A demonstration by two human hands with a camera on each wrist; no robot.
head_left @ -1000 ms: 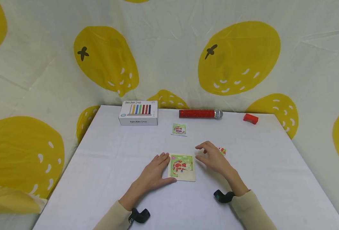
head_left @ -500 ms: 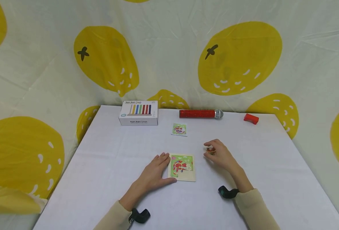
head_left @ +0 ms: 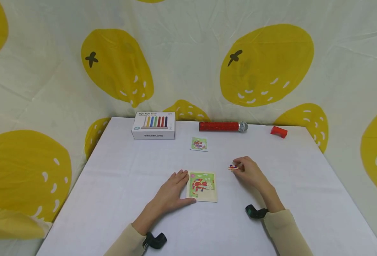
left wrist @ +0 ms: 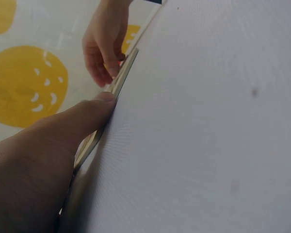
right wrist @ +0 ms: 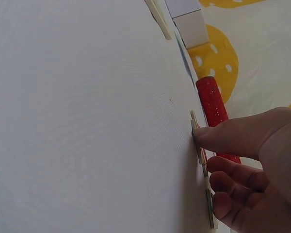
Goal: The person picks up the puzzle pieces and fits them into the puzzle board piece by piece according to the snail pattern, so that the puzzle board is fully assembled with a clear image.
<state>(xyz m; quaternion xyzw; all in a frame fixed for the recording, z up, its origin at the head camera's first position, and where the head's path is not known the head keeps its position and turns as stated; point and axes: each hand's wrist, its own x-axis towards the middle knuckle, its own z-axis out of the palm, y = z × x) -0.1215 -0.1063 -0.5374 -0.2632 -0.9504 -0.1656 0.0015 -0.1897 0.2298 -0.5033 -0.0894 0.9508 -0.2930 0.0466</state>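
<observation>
A square wooden puzzle board (head_left: 209, 196) lies in the middle of the table, with green and red picture pieces over its top and left and bare wood at lower right. Along its left side rests my left hand (head_left: 171, 193), fingers straight, the thumb touching the lower edge. To the right of the board, my right hand (head_left: 251, 173) pinches a small colourful puzzle piece (head_left: 232, 167) between thumb and fingers. In the right wrist view, another thin puzzle piece (right wrist: 211, 208) shows beneath the curled fingers; the hand hides it in the head view.
Beyond the board lies a small picture card (head_left: 199, 144). Along the back edge are a white box (head_left: 154, 126), a red microphone (head_left: 220, 127) and a red block (head_left: 279, 132). A lemon-print curtain (head_left: 182, 53) hangs behind the table.
My right hand has moved right from beside the board, picked up a puzzle piece and now holds it out at its fingertips. The left hand and the board have stayed put.
</observation>
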